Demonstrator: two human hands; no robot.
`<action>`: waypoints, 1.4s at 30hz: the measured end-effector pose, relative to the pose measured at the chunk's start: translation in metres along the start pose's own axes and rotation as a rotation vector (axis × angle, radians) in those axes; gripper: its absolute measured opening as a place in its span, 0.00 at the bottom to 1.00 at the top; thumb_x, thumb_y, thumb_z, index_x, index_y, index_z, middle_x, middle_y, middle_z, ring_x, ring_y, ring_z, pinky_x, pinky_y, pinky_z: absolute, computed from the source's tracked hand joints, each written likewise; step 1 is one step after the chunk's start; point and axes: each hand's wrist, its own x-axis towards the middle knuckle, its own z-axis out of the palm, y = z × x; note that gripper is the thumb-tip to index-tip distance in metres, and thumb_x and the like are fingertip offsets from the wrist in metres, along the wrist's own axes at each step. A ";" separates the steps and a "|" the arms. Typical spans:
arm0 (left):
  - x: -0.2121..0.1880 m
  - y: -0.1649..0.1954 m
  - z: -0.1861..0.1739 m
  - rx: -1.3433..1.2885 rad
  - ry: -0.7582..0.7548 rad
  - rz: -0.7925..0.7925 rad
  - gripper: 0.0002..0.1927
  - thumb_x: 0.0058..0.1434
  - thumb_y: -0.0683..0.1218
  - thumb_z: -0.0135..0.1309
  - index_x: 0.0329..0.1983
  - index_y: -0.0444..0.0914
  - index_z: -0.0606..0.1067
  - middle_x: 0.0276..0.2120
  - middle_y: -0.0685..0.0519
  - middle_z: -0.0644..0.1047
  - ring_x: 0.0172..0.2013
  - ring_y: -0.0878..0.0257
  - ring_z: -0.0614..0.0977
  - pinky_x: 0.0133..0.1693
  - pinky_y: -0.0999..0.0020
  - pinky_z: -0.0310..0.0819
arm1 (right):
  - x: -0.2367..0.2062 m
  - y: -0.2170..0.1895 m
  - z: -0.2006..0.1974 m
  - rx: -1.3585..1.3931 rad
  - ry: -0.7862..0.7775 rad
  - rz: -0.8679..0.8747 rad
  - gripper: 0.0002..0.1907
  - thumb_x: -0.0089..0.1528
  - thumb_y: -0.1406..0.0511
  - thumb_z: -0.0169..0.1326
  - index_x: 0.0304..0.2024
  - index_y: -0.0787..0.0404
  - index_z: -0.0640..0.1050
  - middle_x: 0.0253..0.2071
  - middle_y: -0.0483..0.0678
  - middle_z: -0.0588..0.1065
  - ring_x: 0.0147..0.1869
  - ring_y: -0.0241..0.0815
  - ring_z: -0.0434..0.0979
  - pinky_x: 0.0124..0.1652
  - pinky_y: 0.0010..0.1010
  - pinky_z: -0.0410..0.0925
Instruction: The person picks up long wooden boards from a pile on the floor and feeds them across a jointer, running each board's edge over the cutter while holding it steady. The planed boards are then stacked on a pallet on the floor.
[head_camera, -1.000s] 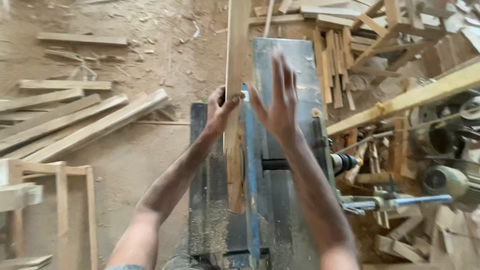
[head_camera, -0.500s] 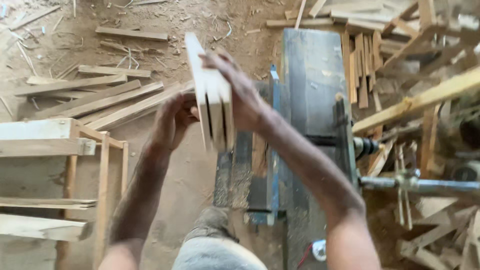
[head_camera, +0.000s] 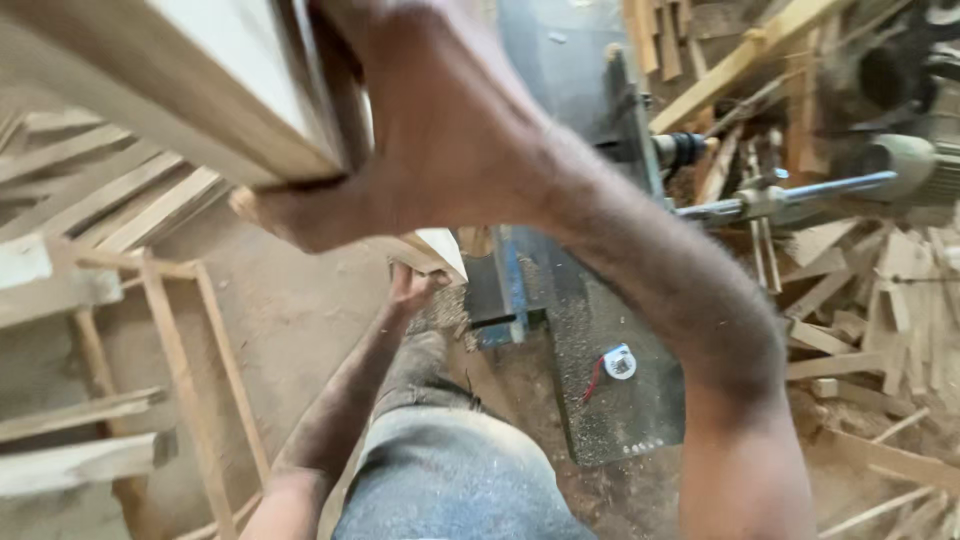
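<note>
Lifting close to the lens now: the pale planed wooden board (head_camera: 190, 90) fills the upper left of the view, where half a second ago it stood on edge at arm's length over the bench, and a second ago lay flat along the machine table under both palms. So the piece has come off the machine and up toward the head.

Right hand (head_camera: 420, 140) is clamped on the board's near edge, thumb low, fingers wrapped over the top and partly hidden behind the wood. Left hand (head_camera: 410, 285) sits lower and farther out, closed on the board's far lower end (head_camera: 440, 250); the exact finger hold is too small to make out. Hands are well apart along the piece, one at each end.

Below them, grey dusty trousers (head_camera: 450, 470), then the sawdust-covered dirt floor (head_camera: 290, 320).

Beyond, the grey steel planer table (head_camera: 600, 370) with its blue fence (head_camera: 515, 290) stands bare of stock, sawdust lying on its surface and a small white round switch with red wire (head_camera: 619, 362) on it.

Left side: an open frame of thin wooden battens (head_camera: 190, 370), and loose planks (head_camera: 110, 190) past it. Right side: a grey motor (head_camera: 905, 165) with steel shaft (head_camera: 800, 190), and a heap of wood offcuts (head_camera: 880, 280).

Judging by the bare table, that pass looks finished.
</note>
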 end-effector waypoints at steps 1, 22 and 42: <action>0.009 -0.013 0.011 -0.018 -0.006 0.011 0.33 0.58 0.62 0.67 0.54 0.34 0.73 0.46 0.49 0.77 0.45 0.60 0.79 0.45 0.61 0.78 | -0.006 0.005 -0.001 -0.023 0.010 0.001 0.43 0.60 0.53 0.69 0.63 0.73 0.62 0.47 0.57 0.78 0.45 0.44 0.86 0.48 0.29 0.78; 0.108 -0.052 0.083 0.198 0.140 0.317 0.53 0.58 0.82 0.47 0.65 0.34 0.71 0.57 0.44 0.78 0.60 0.51 0.81 0.63 0.54 0.74 | -0.092 0.086 -0.005 0.089 0.639 0.272 0.25 0.51 0.71 0.59 0.49 0.77 0.74 0.46 0.63 0.80 0.32 0.43 0.84 0.32 0.31 0.78; 0.164 -0.015 0.074 0.098 0.243 0.329 0.53 0.54 0.79 0.55 0.62 0.31 0.68 0.46 0.46 0.80 0.46 0.60 0.82 0.47 0.62 0.78 | -0.059 0.139 -0.007 0.146 0.750 0.077 0.27 0.54 0.72 0.58 0.55 0.77 0.74 0.51 0.61 0.79 0.51 0.50 0.87 0.48 0.40 0.81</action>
